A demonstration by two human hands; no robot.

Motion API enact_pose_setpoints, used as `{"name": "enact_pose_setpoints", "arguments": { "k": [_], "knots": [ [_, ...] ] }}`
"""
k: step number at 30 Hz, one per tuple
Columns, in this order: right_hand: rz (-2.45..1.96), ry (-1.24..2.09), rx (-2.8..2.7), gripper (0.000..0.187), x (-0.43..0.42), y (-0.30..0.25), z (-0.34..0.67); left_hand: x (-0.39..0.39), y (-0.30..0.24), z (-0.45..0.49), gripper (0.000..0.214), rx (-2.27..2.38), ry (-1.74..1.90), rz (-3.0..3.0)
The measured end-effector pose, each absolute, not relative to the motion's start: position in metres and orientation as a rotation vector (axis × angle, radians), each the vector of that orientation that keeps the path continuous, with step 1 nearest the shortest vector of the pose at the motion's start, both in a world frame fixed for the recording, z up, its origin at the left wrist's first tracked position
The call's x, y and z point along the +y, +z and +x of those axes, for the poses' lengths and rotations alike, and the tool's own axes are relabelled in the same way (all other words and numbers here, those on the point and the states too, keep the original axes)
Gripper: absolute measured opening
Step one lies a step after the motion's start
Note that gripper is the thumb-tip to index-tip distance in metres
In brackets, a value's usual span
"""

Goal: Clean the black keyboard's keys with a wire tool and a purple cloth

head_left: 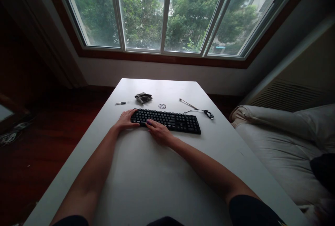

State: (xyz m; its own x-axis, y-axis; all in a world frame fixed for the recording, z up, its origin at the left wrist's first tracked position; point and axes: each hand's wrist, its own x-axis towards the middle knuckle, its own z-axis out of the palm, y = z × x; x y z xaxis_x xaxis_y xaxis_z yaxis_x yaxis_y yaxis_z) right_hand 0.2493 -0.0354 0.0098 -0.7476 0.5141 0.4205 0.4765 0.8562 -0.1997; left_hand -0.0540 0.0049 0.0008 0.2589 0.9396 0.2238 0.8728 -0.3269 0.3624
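A black keyboard (167, 118) lies flat on the white table, its long side across my view. Around its left end is my left hand (126, 119), with the thumb along the front edge and the fingers toward the back corner. My right hand (158, 131) rests at the front edge, left of the middle, fingertips over the keys. A small dark purplish thing (148, 122) shows at those fingertips, too small to name. The keyboard's cable (208, 114) lies bundled off its back right.
Behind the keyboard on the white table (157, 177) lie a crumpled dark grey cloth (143, 97), a small dark-handled tool (120, 103), a round flat thing (162, 106) and a thin stick (188, 103). A pale sofa (277, 145) stands at the right, and a window (163, 13) is ahead.
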Motion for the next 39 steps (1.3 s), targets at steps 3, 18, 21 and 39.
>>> {"name": "enact_pose_setpoints", "arguments": {
  "k": [3,18,21,39],
  "knots": [
    [-0.628,0.182,-2.569,0.044,-0.038,0.019,0.249,0.005,0.000,-0.055,0.099,1.713,0.609,2.360],
    [-1.050,-0.053,-2.510,0.043,0.026,0.020,0.260,0.006,-0.002,-0.055,0.100,1.711,0.617,2.376],
    [-0.991,-0.054,-2.518,0.043,0.011,0.015,0.247,0.007,-0.004,-0.055,0.100,1.709,0.619,2.393],
    [-0.927,0.678,-1.821,0.026,0.017,0.031,0.245,0.006,-0.001,-0.055,0.101,1.713,0.613,2.365]
  ]
}}
